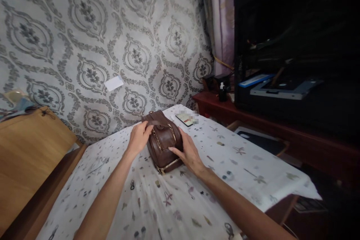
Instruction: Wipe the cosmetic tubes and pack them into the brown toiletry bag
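Note:
A brown leather handbag with gold-toned zippers lies on the white patterned cloth, between my two hands. My left hand is closed at its far left side, thumb and fingers pinching the handle strap. Against the bag's right side rests my right hand, its thumb over the front and its fingers along the side, gripping it. Some of the right fingers are hidden behind the bag. Just beyond it lies a phone with its screen lit.
The patterned cloth covers the table. A tilted wooden board stands at the left. On the right, a large black screen and a dark bottle stand on a red-brown cabinet, with an open drawer below.

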Demonstrator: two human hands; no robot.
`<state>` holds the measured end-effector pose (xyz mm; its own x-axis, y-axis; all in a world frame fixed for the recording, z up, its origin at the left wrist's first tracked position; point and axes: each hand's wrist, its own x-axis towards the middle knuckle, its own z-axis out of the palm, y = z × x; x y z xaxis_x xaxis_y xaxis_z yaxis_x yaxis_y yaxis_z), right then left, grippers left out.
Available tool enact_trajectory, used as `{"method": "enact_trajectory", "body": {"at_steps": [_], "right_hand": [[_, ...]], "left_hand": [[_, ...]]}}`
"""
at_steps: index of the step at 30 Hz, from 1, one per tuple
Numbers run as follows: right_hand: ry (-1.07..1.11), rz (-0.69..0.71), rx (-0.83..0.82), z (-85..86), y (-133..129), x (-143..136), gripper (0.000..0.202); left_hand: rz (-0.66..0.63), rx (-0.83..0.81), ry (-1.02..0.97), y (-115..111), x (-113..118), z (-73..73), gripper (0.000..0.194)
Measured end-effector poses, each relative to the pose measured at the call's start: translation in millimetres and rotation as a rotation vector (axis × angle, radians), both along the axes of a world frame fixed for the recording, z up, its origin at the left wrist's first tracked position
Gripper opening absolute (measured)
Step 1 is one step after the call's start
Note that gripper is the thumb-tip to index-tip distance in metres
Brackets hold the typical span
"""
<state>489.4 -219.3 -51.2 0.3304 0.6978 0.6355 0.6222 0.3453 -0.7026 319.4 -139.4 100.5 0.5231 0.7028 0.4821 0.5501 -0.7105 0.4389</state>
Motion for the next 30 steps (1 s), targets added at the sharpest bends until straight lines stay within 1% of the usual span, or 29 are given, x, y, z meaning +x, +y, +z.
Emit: {"method": "enact_trajectory", "body": {"at_steps": [4, 8, 10, 12, 13, 14, 16, 18, 20, 23, 26, 30], "right_hand": [[0.008, 0.039, -0.009, 0.4, -2, 1, 0.085], [0.021, 0.058, -0.022, 1.1, -2, 0, 0.092], [0.026, 0.062, -0.031, 0.8, -1, 0, 0.098], [0.031, 0.075, -0.041, -0.1, 0, 0, 0.103], [0.033, 0.080, -0.044, -0.7, 0, -1, 0.105], [0.034, 0.083, -0.044, -1.3, 0, -1, 0.107], [0.030, 0.081, -0.034, -2.3, 0, -1, 0.107], [0.020, 0.073, -0.017, -2.6, 0, -1, 0.107], [0.008, 0.066, 0.003, -2.2, 0, -1, 0.106], [-0.001, 0.053, 0.019, -0.7, -2, -1, 0.105], [0.003, 0.039, 0.021, 0.9, -3, -2, 0.105], [0.043, 0.002, 0.034, 2.2, 0, -5, 0.101]], "left_hand": [[-0.019, -0.035, -0.026, 3, 1, -4.1, 0.031], [-0.047, -0.095, -0.094, 4, 2, -8.5, 0.031], [-0.031, -0.075, -0.111, 3, 3, -8.8, 0.028], [-0.032, -0.033, -0.110, 0, 5, -7.2, 0.019], [-0.054, -0.013, -0.108, -2, 7, -5.7, 0.013], [-0.090, 0.001, -0.103, -4, 10, -3.9, 0.013], [-0.168, 0.040, -0.069, -9, 17, 0.0, 0.028], [-0.195, 0.105, 0.009, -14, 27, 3.7, 0.033], [-0.170, 0.178, 0.102, -20, 38, 6.3, 0.027], [-0.108, 0.240, 0.187, -24, 51, 7.3, 0.008], [-0.030, 0.248, 0.176, -22, 57, 4.0, 0.017], [0.018, 0.228, 0.102, -15, 59, -2.7, 0.015]]}}
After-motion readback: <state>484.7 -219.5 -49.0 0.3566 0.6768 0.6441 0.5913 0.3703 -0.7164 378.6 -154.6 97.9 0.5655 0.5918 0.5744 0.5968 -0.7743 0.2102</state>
